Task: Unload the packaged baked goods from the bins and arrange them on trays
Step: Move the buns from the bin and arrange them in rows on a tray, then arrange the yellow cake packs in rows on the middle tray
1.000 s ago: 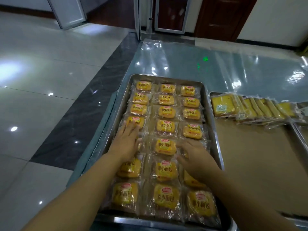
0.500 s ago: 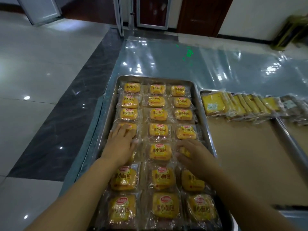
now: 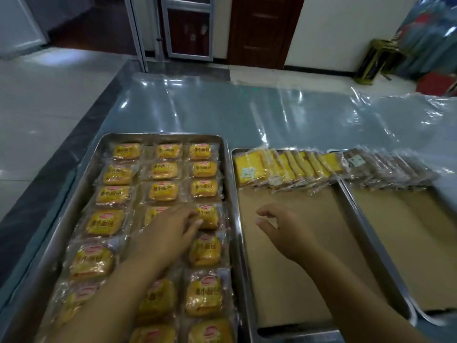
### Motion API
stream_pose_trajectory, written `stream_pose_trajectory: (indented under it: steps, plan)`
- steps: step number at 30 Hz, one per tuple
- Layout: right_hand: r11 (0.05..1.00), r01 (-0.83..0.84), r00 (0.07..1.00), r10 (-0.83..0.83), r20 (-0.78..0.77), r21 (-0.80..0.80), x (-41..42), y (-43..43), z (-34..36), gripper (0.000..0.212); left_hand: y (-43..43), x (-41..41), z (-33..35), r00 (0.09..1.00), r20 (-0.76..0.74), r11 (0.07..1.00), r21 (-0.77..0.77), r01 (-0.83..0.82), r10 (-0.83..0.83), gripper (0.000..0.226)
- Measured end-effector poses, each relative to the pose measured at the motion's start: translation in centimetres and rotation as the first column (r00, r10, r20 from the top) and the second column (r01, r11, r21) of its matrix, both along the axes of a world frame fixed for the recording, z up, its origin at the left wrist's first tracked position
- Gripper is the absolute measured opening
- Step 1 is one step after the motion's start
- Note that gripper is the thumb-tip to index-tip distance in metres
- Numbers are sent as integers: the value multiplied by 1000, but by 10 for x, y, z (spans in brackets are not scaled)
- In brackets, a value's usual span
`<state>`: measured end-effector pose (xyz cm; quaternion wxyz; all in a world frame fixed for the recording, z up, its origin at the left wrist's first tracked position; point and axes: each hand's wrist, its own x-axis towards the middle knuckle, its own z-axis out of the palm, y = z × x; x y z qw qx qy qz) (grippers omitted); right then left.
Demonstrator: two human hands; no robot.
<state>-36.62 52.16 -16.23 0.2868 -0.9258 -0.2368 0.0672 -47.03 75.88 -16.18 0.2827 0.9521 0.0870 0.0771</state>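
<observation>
A steel tray [image 3: 228,169] on the left is filled with three columns of wrapped yellow bread packets [image 3: 163,190]. My left hand [image 3: 170,233] lies flat on the middle column, fingertips touching a packet [image 3: 210,215] in the right column. My right hand [image 3: 286,231] hovers over the paper-lined middle tray [image 3: 284,268], fingers loosely curled and holding nothing. A row of wrapped yellow cake slices [image 3: 284,167] leans along that tray's far end.
A third paper-lined tray [image 3: 408,243] at the right holds a row of wrapped brown slices [image 3: 390,167] at its far end. Clear plastic sheeting [image 3: 272,115] covers the table beyond the trays. The table's left edge drops to a tiled floor [image 3: 49,95].
My right hand has lifted off the bread tray and moved right over the middle tray. My left hand has slid right across the packets. The view has swung right.
</observation>
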Motion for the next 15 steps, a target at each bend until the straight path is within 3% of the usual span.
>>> stream_pose_trajectory:
  steps: [9,15]
  plan:
    - [991,14,999,-19,-34,-136,91,-65,-7,23,-90,79,-10,1000,8,999,28,-18,18,17]
    - [990,46,999,-48,-9,-135,141,-53,-7,22,-106,137,-20,999,-50,996,86,4,0,35]
